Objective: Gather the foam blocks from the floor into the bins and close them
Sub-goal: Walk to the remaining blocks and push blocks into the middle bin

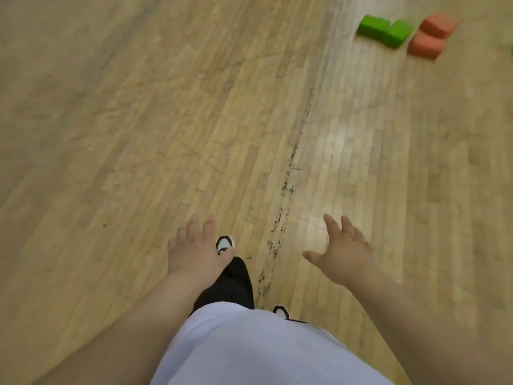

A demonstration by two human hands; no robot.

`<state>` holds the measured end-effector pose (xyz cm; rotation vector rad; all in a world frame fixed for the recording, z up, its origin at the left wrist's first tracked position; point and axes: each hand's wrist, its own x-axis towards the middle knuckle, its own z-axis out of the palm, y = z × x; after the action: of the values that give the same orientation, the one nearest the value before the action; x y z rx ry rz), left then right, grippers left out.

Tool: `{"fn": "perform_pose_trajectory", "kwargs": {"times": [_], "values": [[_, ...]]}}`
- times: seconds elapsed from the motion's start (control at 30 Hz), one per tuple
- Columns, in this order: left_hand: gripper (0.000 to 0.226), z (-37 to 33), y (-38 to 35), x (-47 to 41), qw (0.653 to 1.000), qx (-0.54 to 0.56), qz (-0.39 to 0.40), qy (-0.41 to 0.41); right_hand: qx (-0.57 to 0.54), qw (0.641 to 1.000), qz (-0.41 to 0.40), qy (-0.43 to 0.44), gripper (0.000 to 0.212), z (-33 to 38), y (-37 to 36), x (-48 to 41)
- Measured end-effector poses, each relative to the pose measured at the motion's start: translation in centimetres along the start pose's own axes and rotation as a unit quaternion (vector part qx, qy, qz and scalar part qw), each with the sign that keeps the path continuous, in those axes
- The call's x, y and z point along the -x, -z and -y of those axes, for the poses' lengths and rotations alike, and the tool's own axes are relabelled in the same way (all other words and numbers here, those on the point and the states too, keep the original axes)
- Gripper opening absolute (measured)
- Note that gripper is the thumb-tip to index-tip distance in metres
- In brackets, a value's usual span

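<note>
Both hands are empty. The left hand (194, 250) hangs low in the lower middle of the frame, palm down, fingers loose and a little spread, just over the toe of a black and white shoe (224, 244). The right hand (342, 252) sits to its right at about the same height, fingers splayed wide and thumb stuck out toward the centre, holding nothing. Both forearms run bare up from the bottom edge, either side of a white shirt.

It looks like the walking-over part of the gathering step: one leg is forward and the whole view is smeared with motion. The blocks lie well apart from the hands, at the upper right of the frame on the wooden floor (138, 134): two green blocks (384, 30) touching each other, and just right of them two orange blocks (430, 36), one seemingly leaning on or stacked against the other. No bin shows anywhere.

Next, I'd judge, comes closing that gap, bending down, and gripping the blocks, soft enough to squeeze two at once.
</note>
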<state>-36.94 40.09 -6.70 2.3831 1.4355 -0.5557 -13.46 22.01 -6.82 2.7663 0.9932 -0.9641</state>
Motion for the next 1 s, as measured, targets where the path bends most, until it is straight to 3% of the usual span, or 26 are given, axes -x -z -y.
{"fn": "perform_pose_trajectory", "kwargs": {"times": [0.53,0.77,1.0], "values": [[0.091,-7.7,17.7,-31.5,0.981,-0.084,-0.011,-0.176,-0.095,0.982,-0.056,-0.155,0.108,7.4,14.7,-20.1],[0.090,-17.8,20.5,-40.3,0.972,-0.109,-0.003,-0.209,-0.142,0.969,-0.058,-0.193,0.106,2.3,20.1,-28.3],[0.091,-32.8,23.2,-47.4,0.975,-0.111,-0.004,-0.192,-0.154,0.968,-0.046,-0.190,0.108,-8.0,28.1,-39.2]]}}
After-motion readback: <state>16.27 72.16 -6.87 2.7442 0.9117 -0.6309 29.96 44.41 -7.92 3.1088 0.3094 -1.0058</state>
